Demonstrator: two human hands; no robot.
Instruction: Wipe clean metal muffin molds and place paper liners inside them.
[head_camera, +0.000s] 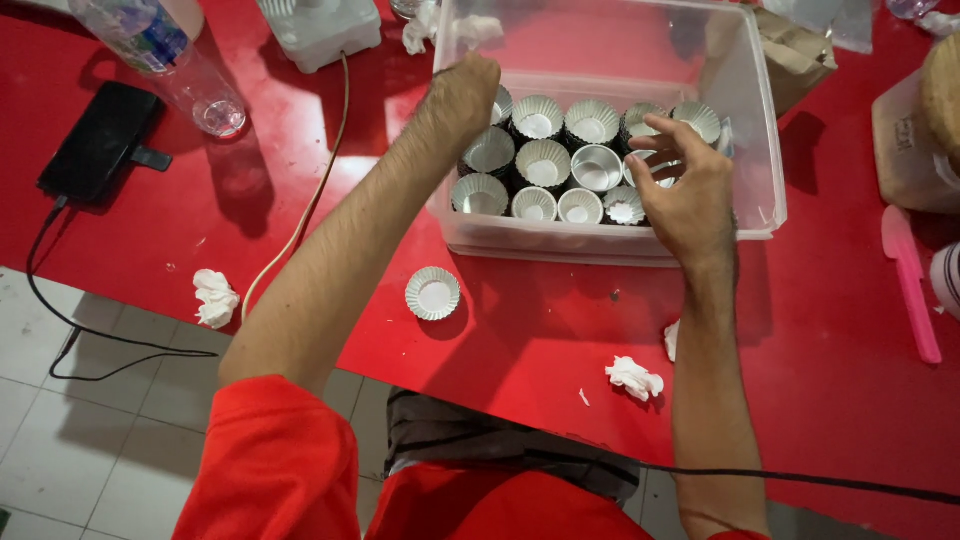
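Head view: left hand (466, 92) bent at wrist over clear plastic box (765, 150), fingers curled in, grip can't tell. Right hand (690, 190) spread loose over fluted metal cups (545, 160), grasping nothing obvious. Shiny cups packed in rows inside box on red table (830, 340); one loose cup (433, 293) outside.

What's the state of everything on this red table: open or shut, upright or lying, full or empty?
Plastic tub: open, no lid on.
Fluted metal cups: upright in the tub, empty.
Lone cup: upright on the table, empty.
Water bottle: lying down, tipped.
Phone: face down, cable attached.
Left hand: fist closed over the tub's rim.
Right hand: fingers curled above the cups.
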